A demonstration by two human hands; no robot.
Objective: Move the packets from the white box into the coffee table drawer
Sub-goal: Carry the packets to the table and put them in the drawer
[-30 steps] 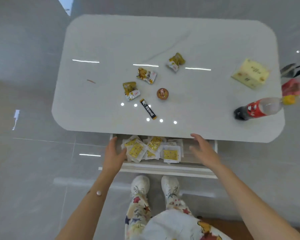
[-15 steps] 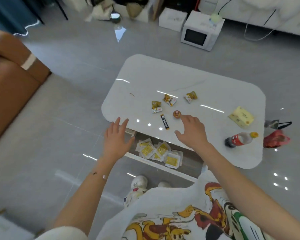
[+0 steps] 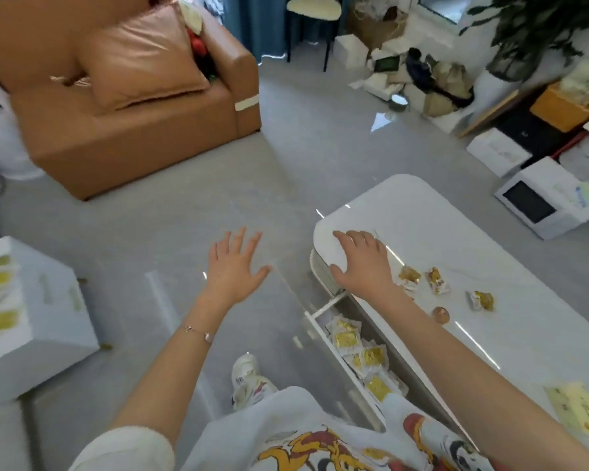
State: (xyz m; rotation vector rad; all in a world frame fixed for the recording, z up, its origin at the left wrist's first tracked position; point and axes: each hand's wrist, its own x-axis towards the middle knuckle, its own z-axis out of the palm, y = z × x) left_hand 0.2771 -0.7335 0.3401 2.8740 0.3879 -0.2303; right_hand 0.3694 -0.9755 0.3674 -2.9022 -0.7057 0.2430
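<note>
The white box (image 3: 48, 321) stands on the floor at the left, with yellow-printed packets (image 3: 0, 300) showing at its top. Under the white coffee table (image 3: 456, 253) the drawer (image 3: 323, 338) is pulled out and holds several yellow-and-white packets (image 3: 349, 341). My left hand (image 3: 235, 266) hovers over the floor between box and table, fingers spread, holding nothing. My right hand (image 3: 363, 263) rests on the table's near left corner with fingers slightly bent, holding nothing.
Small snack packets (image 3: 437, 280) and a round brown sweet (image 3: 441, 315) lie on the tabletop, a yellow pack (image 3: 573, 407) at its right edge. A brown sofa (image 3: 143, 107) stands at the back left. A microwave (image 3: 544, 202) and boxes (image 3: 497, 151) clutter the far right floor.
My head has turned left, bringing the white box and sofa into view. Both hands left the drawer; the left swung out over the floor, the right moved onto the table corner.
</note>
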